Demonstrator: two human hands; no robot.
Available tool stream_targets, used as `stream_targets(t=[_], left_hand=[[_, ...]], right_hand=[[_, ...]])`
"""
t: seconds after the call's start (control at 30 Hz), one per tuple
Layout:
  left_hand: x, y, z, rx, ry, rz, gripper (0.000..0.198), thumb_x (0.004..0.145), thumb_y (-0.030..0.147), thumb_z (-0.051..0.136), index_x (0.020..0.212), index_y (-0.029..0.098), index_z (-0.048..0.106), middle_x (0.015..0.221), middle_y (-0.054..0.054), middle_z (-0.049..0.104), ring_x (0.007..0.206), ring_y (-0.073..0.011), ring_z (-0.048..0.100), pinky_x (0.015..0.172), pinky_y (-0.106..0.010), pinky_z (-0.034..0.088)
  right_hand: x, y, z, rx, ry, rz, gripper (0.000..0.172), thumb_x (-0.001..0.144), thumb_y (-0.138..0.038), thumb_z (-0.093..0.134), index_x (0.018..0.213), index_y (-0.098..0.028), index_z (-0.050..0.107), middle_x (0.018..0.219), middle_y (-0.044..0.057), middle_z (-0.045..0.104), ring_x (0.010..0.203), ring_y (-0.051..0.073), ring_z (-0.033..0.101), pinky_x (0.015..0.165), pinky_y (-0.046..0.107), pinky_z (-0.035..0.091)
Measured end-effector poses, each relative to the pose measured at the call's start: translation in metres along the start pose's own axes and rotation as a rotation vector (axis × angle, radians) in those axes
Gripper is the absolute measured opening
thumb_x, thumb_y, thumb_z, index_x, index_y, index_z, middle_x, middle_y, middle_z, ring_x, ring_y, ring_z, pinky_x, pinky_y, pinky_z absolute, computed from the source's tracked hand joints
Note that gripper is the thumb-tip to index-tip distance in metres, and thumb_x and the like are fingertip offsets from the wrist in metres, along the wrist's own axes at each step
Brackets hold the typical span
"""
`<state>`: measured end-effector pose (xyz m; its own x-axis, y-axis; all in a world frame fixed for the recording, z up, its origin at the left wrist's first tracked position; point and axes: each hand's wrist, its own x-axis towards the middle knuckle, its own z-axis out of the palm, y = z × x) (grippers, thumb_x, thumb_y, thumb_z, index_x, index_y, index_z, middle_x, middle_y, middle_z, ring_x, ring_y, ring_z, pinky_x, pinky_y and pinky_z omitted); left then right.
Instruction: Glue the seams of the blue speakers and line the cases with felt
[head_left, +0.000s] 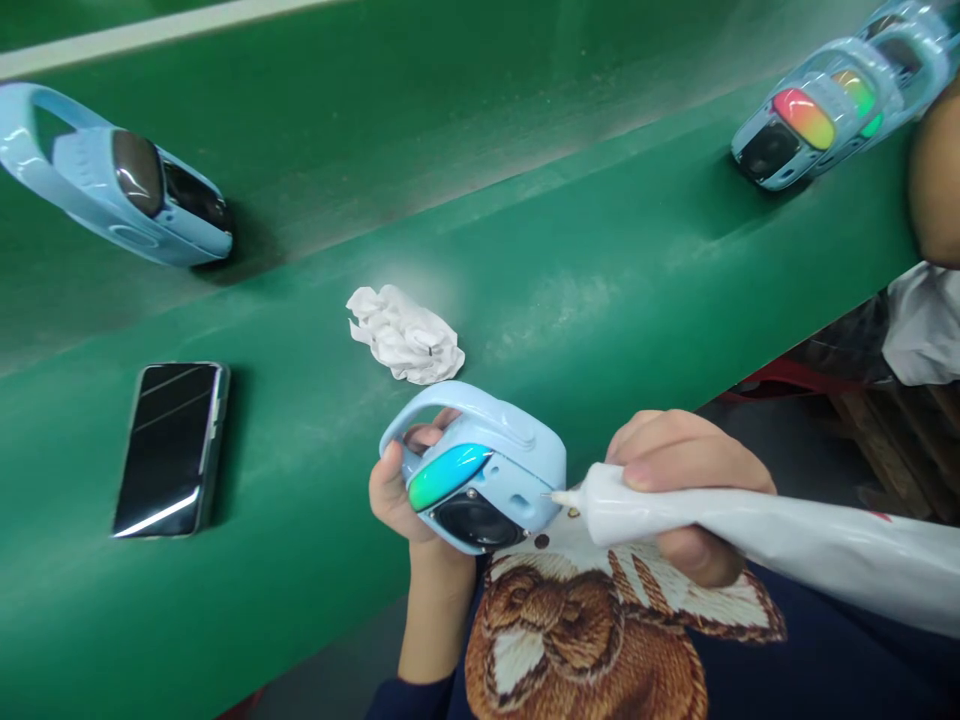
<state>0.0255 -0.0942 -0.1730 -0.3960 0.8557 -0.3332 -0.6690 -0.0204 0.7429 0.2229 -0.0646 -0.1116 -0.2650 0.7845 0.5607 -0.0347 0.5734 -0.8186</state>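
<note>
My left hand (401, 492) grips a light blue portable speaker (536, 455) by its handle end, fingers wrapped behind it. The speaker is tilted, its strip glowing blue to green and its round black driver facing me. In my right hand (694, 460) is a white glue tube (652, 510), pinched near its neck. The tube's thin nozzle points left and meets, or nearly meets, the seam at the speaker's right end; whether it touches I cannot tell. A crumpled white tissue (409, 335) lies on the green table just beyond the speaker.
A black smartphone (169, 450) lies at the left of the green table (300, 600). Another blue speaker (135, 190) stands at the far left. More blue speakers, one lit red and yellow (806, 118), stand at the far right beside another person's arm (937, 180).
</note>
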Motion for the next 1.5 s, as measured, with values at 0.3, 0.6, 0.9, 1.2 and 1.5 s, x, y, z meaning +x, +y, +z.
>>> stream_targets(t=[0.3,0.6,0.9,1.2,1.5], left_hand=[[0.005,0.002,0.002,-0.024,0.065,-0.021,0.032,0.073,0.052,0.063,0.064,0.021,0.063,0.073,-0.005,0.072,0.058,-0.0205,0.066,0.058,-0.036,0.056],[0.003,0.0,-0.002,0.017,0.045,0.035,0.03,0.08,0.049,0.055,0.068,0.023,0.063,0.074,-0.005,0.07,0.058,-0.0207,0.065,0.058,-0.038,0.056],[0.002,0.006,0.001,-0.007,0.088,-0.047,0.027,0.074,0.047,0.063,0.072,0.02,0.066,0.094,-0.008,0.075,0.073,-0.0238,0.071,0.068,-0.037,0.059],[-0.037,0.027,0.018,0.227,0.008,-0.007,0.023,0.077,0.037,0.072,0.097,0.027,0.075,0.13,-0.001,0.065,0.126,-0.0327,0.056,0.094,-0.038,0.058],[-0.052,0.034,0.034,0.364,-0.019,0.009,0.032,0.077,0.039,0.074,0.106,0.027,0.075,0.137,0.001,0.06,0.137,-0.0335,0.044,0.111,-0.044,0.045]], right_hand=[[-0.002,-0.006,-0.003,-0.058,-0.068,-0.126,0.027,0.089,-0.034,0.055,0.107,-0.017,0.065,0.063,0.0,0.063,0.049,0.016,0.058,0.045,0.03,0.049],[-0.004,-0.002,-0.002,-0.065,-0.064,-0.162,0.028,0.084,-0.031,0.056,0.105,-0.014,0.066,0.069,0.003,0.064,0.053,0.016,0.059,0.049,0.03,0.051],[-0.012,-0.013,-0.004,-0.44,0.02,-0.283,0.016,0.092,-0.036,0.057,0.088,-0.022,0.064,0.08,0.003,0.064,0.059,0.016,0.06,0.049,0.035,0.052],[-0.01,-0.004,0.005,-0.348,0.078,-0.429,0.027,0.092,-0.036,0.056,0.07,-0.023,0.06,0.081,0.003,0.062,0.058,0.014,0.059,0.048,0.03,0.049],[0.002,-0.013,0.008,-0.39,-0.134,-0.51,0.026,0.092,-0.031,0.058,0.07,-0.02,0.063,0.069,0.003,0.061,0.055,0.012,0.059,0.043,0.027,0.049]])
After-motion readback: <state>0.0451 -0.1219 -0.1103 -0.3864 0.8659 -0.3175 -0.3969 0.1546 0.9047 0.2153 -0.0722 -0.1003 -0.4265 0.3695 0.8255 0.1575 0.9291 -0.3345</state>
